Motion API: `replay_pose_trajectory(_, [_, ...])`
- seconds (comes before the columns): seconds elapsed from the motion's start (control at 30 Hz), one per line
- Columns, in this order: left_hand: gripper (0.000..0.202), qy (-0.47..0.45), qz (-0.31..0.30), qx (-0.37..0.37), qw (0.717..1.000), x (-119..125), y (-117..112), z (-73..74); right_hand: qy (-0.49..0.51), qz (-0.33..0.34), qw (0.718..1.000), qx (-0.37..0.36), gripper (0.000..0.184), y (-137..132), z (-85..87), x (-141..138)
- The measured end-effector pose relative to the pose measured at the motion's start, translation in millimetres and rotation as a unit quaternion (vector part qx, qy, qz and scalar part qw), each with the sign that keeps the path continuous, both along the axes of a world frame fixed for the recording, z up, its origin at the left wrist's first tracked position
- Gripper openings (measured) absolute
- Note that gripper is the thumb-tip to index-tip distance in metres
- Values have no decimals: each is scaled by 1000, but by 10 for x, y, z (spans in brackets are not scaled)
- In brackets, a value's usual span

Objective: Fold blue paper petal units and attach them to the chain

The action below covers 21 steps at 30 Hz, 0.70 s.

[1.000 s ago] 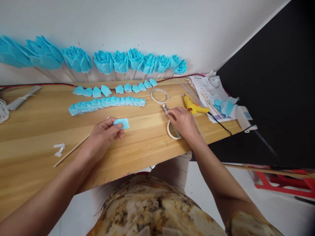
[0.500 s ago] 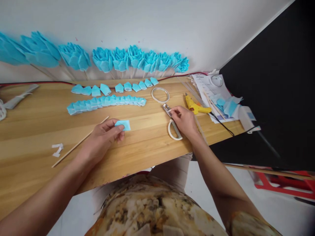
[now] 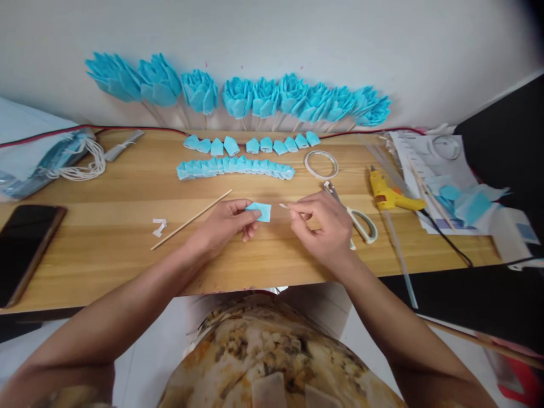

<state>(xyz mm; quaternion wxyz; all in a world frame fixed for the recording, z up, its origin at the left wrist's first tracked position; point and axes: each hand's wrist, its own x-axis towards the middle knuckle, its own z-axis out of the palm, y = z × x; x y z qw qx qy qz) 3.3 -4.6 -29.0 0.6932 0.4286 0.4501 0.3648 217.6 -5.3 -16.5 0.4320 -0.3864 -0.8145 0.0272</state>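
Note:
My left hand (image 3: 232, 222) pinches a small blue piece (image 3: 264, 212), paper or felt, between thumb and fingers above the wooden table (image 3: 263, 258). Just right of it, my right hand (image 3: 321, 226) holds a short whitish strip (image 3: 284, 206), apparently tape, at its fingertips; a small gap parts the strip from the blue piece. Scissors (image 3: 364, 224) lie partly hidden behind my right hand. A ring of tape (image 3: 321, 164) rests farther back. To the left of my left hand lie a thin wooden stick (image 3: 191, 220) and white paper scraps (image 3: 159, 226).
Rows of folded blue petals (image 3: 236, 168) lie across the table. Blue flowers on sticks (image 3: 238, 97) lean against the wall. A yellow glue gun (image 3: 393, 192) and papers (image 3: 437, 153) are on the right. A phone (image 3: 28, 243) and white cord (image 3: 89, 161) are on the left.
My right hand has left the scissors and come toward the blue piece, with the strip in its fingers. The view has swung left, bringing the phone and cord into sight.

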Motion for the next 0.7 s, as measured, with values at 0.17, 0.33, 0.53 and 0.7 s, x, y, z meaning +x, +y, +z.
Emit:
replay_pose_trajectory(0.17, [26,-14,-6,-13,1000,6,0,40,-61,48,995,59,18,34,-29,-153])
replay_pose_trajectory(0.33, [26,-21,-8,-9,1000,6,0,32,-88,56,989,100,21,57,-56,-160])
replay_pose_trajectory(0.53, [25,-26,-9,-5,1000,0,1,22,-100,55,987,116,22,75,-96,-168])
replay_pose_trajectory(0.7, [22,-28,-12,-2,1000,9,-2,24,-109,49,986,119,20,84,-107,-184])
